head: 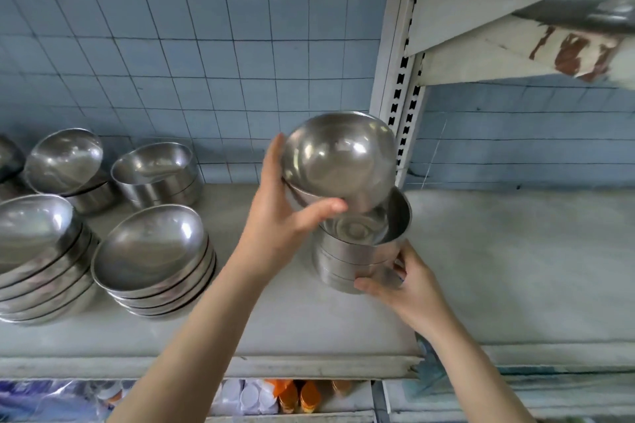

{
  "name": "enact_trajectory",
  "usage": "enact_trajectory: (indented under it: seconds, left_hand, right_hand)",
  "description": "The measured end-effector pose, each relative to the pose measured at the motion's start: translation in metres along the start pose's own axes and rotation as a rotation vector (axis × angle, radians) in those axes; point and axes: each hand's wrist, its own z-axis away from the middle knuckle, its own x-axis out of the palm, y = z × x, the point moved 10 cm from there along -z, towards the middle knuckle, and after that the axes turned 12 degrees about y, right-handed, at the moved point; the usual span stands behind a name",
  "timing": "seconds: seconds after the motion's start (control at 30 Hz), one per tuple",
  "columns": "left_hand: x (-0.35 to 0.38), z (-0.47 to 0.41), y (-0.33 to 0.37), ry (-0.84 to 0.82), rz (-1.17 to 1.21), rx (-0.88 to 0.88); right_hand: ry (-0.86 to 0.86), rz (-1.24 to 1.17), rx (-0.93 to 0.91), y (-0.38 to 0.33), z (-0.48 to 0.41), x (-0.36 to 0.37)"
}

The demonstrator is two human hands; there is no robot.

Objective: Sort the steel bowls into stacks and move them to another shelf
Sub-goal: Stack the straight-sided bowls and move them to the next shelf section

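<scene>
My left hand (279, 216) grips a small nest of round steel bowls (340, 161), tilted with the open side toward me, just above a stack of straight-sided steel bowls (357, 251). My right hand (402, 282) holds that lower stack at its base, near the shelf's right end. On the left of the white shelf (292, 319) stand several more stacks: two wide shallow ones in front (151, 251) (37, 251) and two deeper ones behind (158, 175) (68, 165).
A slotted white upright (400, 96) divides this shelf from the bare shelf on the right (532, 268). Blue tiled wall behind. A rusty upper shelf (567, 51) hangs at top right. Packaged goods and orange bottles (299, 395) sit on the shelf below.
</scene>
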Motion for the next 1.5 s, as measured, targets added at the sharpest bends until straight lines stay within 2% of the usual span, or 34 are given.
enact_trajectory:
  seconds: [0.1, 0.43, 0.7, 0.8, 0.9, 1.13, 1.37, 1.5]
  left_hand:
    - [0.029, 0.014, 0.001, -0.145, -0.050, 0.039]
    - [0.022, 0.002, -0.014, -0.204, -0.253, 0.025]
    - [0.004, -0.015, -0.022, -0.296, -0.365, -0.010]
    - [-0.003, -0.021, -0.024, -0.393, -0.505, -0.035]
    - [-0.022, -0.035, -0.014, -0.454, -0.675, 0.013]
    - [-0.033, -0.065, -0.005, -0.601, -0.837, 0.111]
    - [-0.030, -0.081, -0.001, -0.727, -0.952, 0.226]
    - [-0.029, -0.079, -0.004, -0.764, -0.852, 0.245]
  right_hand:
    - [-0.023, 0.015, -0.042, -0.003, -0.002, 0.002]
    - [-0.006, 0.054, -0.197, -0.025, -0.011, 0.014]
    - [-0.070, 0.007, -0.109, -0.016, -0.019, 0.041]
    - [-0.049, 0.002, -0.070, -0.014, -0.019, 0.052]
    - [-0.014, 0.033, -0.067, -0.021, -0.019, 0.067]
    - [0.092, 0.046, -0.087, -0.041, -0.017, 0.113]
    - [0.190, 0.026, -0.069, -0.042, -0.010, 0.119]
    - [0.236, 0.055, -0.050, -0.040, -0.008, 0.121]
